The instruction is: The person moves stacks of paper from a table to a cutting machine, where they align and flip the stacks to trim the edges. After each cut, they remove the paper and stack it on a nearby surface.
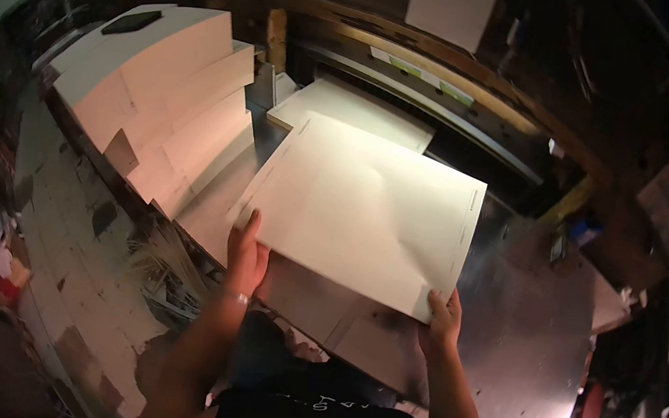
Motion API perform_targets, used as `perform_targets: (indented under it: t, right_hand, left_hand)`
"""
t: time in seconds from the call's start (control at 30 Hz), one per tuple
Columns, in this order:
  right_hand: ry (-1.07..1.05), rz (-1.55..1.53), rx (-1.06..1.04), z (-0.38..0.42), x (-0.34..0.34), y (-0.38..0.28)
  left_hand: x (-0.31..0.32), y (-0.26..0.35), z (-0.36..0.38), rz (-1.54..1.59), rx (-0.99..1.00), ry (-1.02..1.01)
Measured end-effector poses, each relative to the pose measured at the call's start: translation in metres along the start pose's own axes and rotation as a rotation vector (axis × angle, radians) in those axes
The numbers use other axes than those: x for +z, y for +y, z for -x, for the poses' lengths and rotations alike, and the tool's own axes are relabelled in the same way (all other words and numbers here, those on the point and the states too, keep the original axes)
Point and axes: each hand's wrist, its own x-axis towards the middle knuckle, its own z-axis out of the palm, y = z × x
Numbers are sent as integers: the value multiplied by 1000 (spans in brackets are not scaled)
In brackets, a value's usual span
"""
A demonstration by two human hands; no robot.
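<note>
A stack of large off-white paper sheets (353,203), gently buckled toward its right side, is held in front of me by its near corners. My left hand (247,252) is closed on the near left corner, thumb on top and fingers underneath. At the near right corner, my right hand (442,315) pinches the edge with its thumb on top. Small dark printed marks run along the left and right margins. Beyond the far edge, and partly covered by it, more white paper (368,108) lies at the machine's back.
Tall, uneven piles of white paper (169,95) stand at the left, a dark flat object (132,22) on top. A metal table (521,326) extends below and right. Behind it runs a machine's crossbeam (424,87). Paper strips (168,266) heap beside the table's left edge.
</note>
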Motion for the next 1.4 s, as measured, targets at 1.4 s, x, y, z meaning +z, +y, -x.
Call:
perform_targets:
  t: [1.4]
  right_hand:
    - [-49, 456, -1, -308, 116, 0]
  left_hand:
    - [37, -57, -260, -156, -261, -147]
